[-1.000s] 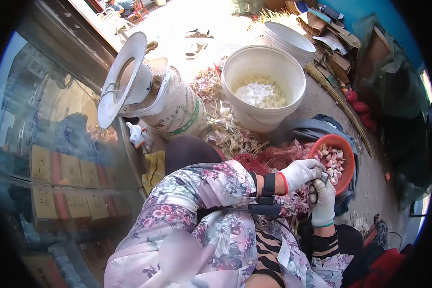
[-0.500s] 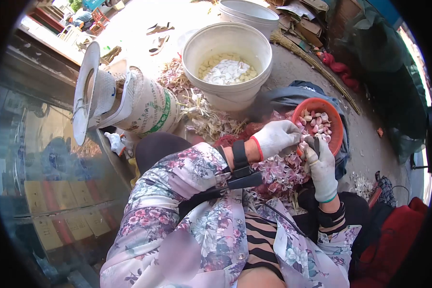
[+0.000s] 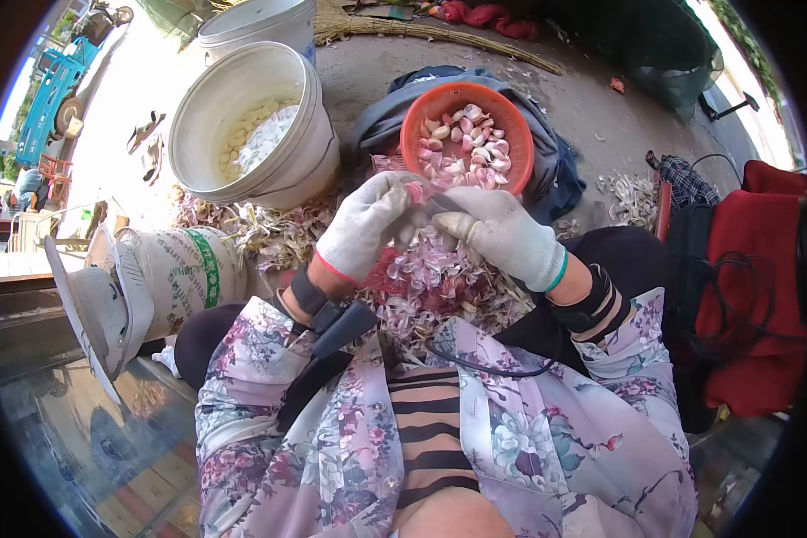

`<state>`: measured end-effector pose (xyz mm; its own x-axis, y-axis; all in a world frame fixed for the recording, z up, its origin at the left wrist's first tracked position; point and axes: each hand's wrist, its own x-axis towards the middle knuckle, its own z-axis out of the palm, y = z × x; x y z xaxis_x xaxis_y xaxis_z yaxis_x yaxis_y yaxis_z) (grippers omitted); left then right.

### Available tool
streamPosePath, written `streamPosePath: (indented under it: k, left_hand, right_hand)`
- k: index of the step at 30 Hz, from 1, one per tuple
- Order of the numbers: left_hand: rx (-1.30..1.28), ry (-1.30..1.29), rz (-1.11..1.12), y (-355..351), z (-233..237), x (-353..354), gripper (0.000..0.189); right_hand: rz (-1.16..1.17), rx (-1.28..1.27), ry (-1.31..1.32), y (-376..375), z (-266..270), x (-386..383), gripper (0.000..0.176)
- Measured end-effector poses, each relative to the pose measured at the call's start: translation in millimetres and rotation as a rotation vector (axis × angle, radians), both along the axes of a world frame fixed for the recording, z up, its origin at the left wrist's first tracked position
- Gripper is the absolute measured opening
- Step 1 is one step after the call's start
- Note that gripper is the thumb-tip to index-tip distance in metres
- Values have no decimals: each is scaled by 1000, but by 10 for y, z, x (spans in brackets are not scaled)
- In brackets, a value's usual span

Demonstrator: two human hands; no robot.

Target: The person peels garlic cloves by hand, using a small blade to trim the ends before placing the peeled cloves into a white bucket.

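Note:
In white work gloves, my left hand (image 3: 360,226) and my right hand (image 3: 504,235) meet in front of my chest. Between the left thumb and fingers is a pink-skinned garlic clove (image 3: 415,191). My right hand is closed around a small knife, mostly hidden by the fingers, its dark blade (image 3: 433,207) close to the clove. Just beyond the hands stands an orange-red plastic basket (image 3: 522,134) with unpeeled garlic cloves (image 3: 475,148) in it. Below the hands lies a heap of pink and white garlic skins (image 3: 430,273).
A white bucket (image 3: 193,148) at the left holds peeled cloves in liquid, with another bucket (image 3: 264,27) behind it. A lying woven sack (image 3: 175,278) has a hat (image 3: 90,305) at its end. Dark cloth (image 3: 556,175) lies under the basket; red fabric (image 3: 753,296) is at right.
My view has turned right, so the buckets and basket appear farther left. Both hands have come away from the basket's edge toward my body and closer together.

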<state>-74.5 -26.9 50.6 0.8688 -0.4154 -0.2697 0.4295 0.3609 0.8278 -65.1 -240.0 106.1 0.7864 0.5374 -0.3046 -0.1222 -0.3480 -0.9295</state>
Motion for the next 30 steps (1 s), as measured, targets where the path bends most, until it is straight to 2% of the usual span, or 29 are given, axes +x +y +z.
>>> streamPosePath:
  k: [4, 10, 16, 19, 22, 25, 28, 30]
  left_hand:
    - [136, -39, -9, -45, 28, -18, 34]
    - [55, 51, -12, -91, 120, -46, 33]
    - [20, 52, -27, -92, 38, -56, 31]
    - [-2, 75, -73, -52, -17, -55, 32]
    - [-87, 60, -109, -33, -94, -45, 35]
    - [-143, 68, -118, -62, -48, -49, 37]
    - [-120, 46, -132, -57, -62, -25, 41]
    - [-114, 68, -104, -73, -35, -35, 45]
  right_hand:
    - [50, 27, 149, -47, -87, 32, 25]
    - [129, 124, 234, -107, -134, 58, 25]
    - [68, 208, 367, -106, -187, -32, 26]
    - [76, 150, 420, -101, -99, -32, 24]
    - [58, 135, 437, -89, -108, -41, 25]
    - [52, 41, 309, -81, -144, -9, 24]
    - [-17, 138, 283, -74, -230, -51, 24]
    - [-7, 19, 195, -67, -178, -55, 22]
